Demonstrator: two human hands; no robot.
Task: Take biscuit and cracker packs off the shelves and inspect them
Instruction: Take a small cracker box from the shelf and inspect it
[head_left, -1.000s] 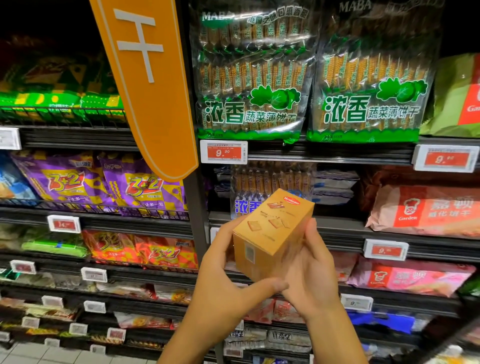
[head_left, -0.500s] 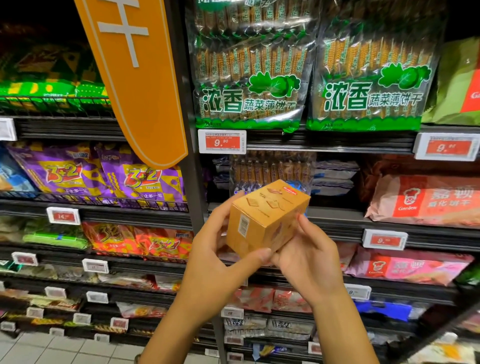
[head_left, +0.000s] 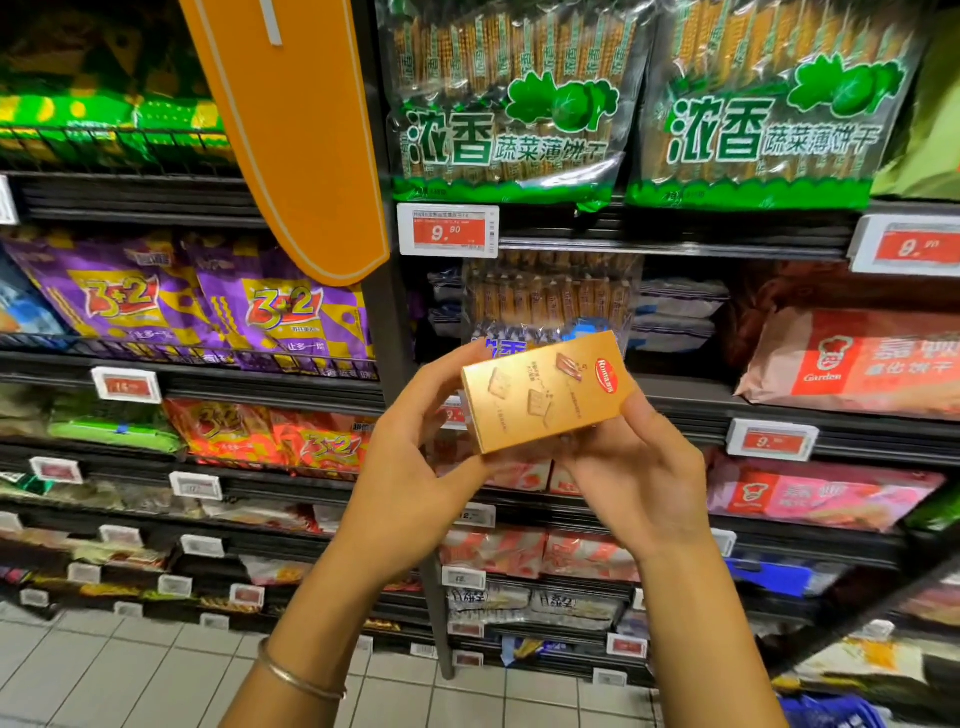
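The box (head_left: 545, 395) now lies nearly level. A second ago its barcode end faced you; now you see the broad face with the cracker pictures. Your left hand (head_left: 415, 467) grips its left end and your right hand (head_left: 639, 473) its right, holding it clear of the shelf (head_left: 691, 410). You seem to be mid-inspection, though the small print is too blurred to read.

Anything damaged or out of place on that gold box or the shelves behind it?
Nothing stands out. The gold cracker box, held between the left hand and right hand, shows no dents or tears on the face in view. The green biscuit bags stand upright. Lower shelves are too blurred to judge.
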